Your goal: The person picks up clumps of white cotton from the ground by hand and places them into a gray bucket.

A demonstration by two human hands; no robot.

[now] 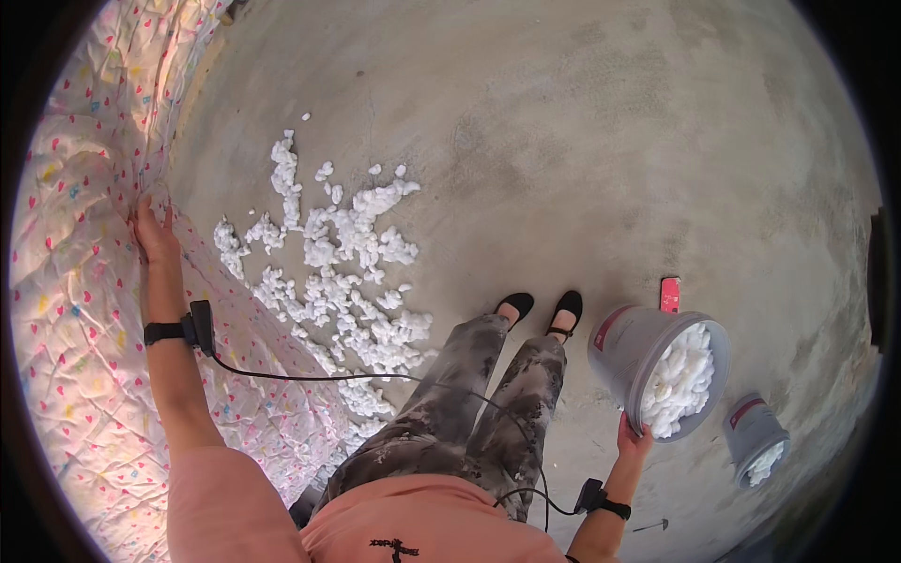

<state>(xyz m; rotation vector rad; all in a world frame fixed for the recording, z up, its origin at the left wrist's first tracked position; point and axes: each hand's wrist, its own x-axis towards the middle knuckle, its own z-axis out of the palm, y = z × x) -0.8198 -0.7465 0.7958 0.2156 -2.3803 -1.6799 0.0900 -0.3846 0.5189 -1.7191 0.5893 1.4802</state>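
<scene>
The head view has, at its left, a wide printed cloth (pixel 75 291); the left hand (pixel 156 236) is closed on its edge, as far as I can see, though some fingers are hidden. If this edge is pulled sideways, I think it could drag over the white tufts (pixel 361 225) lying on the floor just beside it, and scatter them or pick up dirt. The thin black cable (pixel 310 378) between the two wrists crosses before the body; wide arms could stretch it, or it might catch. The right hand (pixel 634 437) holds the rim of the large grey bucket (pixel 615 352), with white tufts inside up to near the mouth. Should the rim be tipped too much, some tufts would probably fall out; whether its base rests on the floor, I cannot tell. Near it lies a flat red object (pixel 669 295), which might be knocked. Farther right is a smaller grey bucket (pixel 748 427), also with tufts.

The floor (pixel 526 169) is grey-brown, concrete-like and stained, with a dark object (pixel 878 281) at the right edge.
</scene>
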